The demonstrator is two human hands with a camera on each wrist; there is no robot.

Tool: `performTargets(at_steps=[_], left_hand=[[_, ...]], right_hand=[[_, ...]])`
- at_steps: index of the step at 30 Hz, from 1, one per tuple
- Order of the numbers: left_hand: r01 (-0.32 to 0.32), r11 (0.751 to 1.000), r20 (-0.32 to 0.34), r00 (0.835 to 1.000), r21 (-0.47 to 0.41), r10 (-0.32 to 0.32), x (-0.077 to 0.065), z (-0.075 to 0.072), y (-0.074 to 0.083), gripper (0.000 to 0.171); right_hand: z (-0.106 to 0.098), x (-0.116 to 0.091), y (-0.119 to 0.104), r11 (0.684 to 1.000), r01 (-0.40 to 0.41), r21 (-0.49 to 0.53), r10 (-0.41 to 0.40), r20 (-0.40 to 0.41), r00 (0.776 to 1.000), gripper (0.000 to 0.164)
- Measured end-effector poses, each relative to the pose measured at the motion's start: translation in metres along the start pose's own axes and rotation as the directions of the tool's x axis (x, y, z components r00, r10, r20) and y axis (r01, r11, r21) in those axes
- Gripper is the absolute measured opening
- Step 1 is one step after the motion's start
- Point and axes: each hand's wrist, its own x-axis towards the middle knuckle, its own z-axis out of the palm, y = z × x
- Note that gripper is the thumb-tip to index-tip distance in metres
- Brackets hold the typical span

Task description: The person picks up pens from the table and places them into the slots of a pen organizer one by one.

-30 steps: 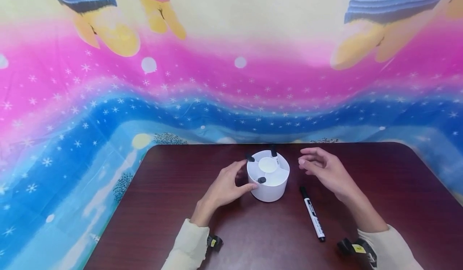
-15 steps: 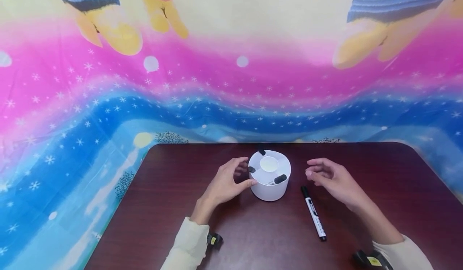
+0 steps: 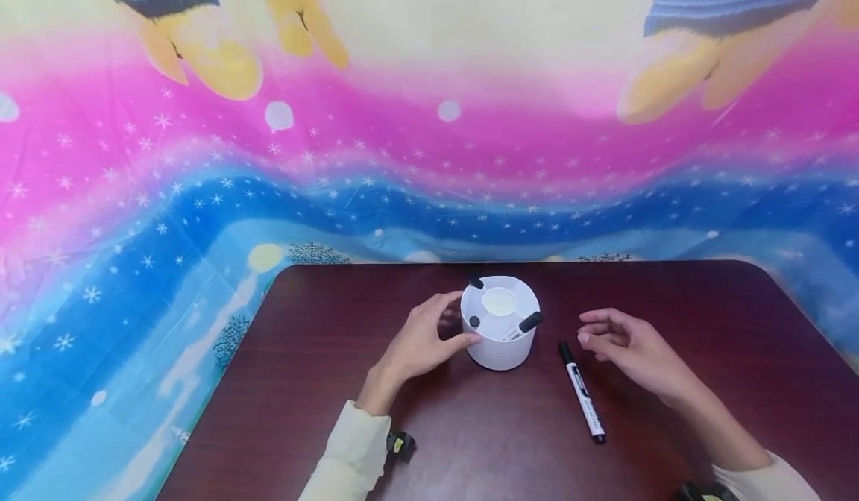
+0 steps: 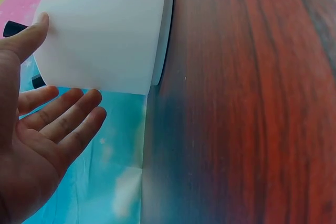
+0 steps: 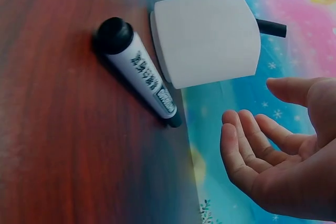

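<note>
A round white pen organizer [image 3: 499,355] with a raised centre and divided compartments stands upright on the table. Black-capped markers lean in it, one of them at the right rim [image 3: 530,322]. My left hand [image 3: 426,337] is around its left side, thumb right at the rim and fingers relaxed; in the left wrist view that hand [image 4: 47,129] shows its fingers spread beside the white wall. To the right, my right hand [image 3: 634,348] hovers with loosely bent fingers and holds nothing. Between it and the organizer lies a white marker [image 3: 582,396] with black ends.
The dark red-brown table [image 3: 302,411] has rounded far corners. Right behind it hangs a printed cloth [image 3: 429,165] in pink and blue with snowflakes. Both wrists wear black camera mounts, the left one [image 3: 400,443] showing by the sleeve.
The organizer has turned, so the markers in it have shifted round to other positions. My right hand has drawn away to the right and nearer me; the left hand stays at the organizer's side.
</note>
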Motion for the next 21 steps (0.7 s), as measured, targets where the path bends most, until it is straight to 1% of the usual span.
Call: performTargets(at_steps=[5,13,16,21], left_hand=[[0.006,1.0,0.005,1.0,0.007,-0.006,0.0,0.0,0.0,0.077],[-0.011,1.0,0.002,1.0,0.006,0.011,0.0,0.001,-0.001,0.075],[-0.012,1.0,0.005,1.0,-0.001,0.012,0.0,0.001,0.0,0.076],[-0.009,1.0,0.003,1.0,0.002,0.009,0.0,0.001,-0.001,0.077]], right_hand=[[0.001,-0.004,0.005,0.998,-0.05,0.034,0.049,0.028,0.998,0.055],[0.002,-0.011,0.015,0.994,-0.086,0.067,0.081,0.078,0.994,0.054],[0.002,-0.012,0.018,0.993,-0.106,0.044,0.102,0.098,0.99,0.056],[0.007,-0.013,0.018,0.987,-0.159,-0.01,0.159,0.099,0.982,0.058]])
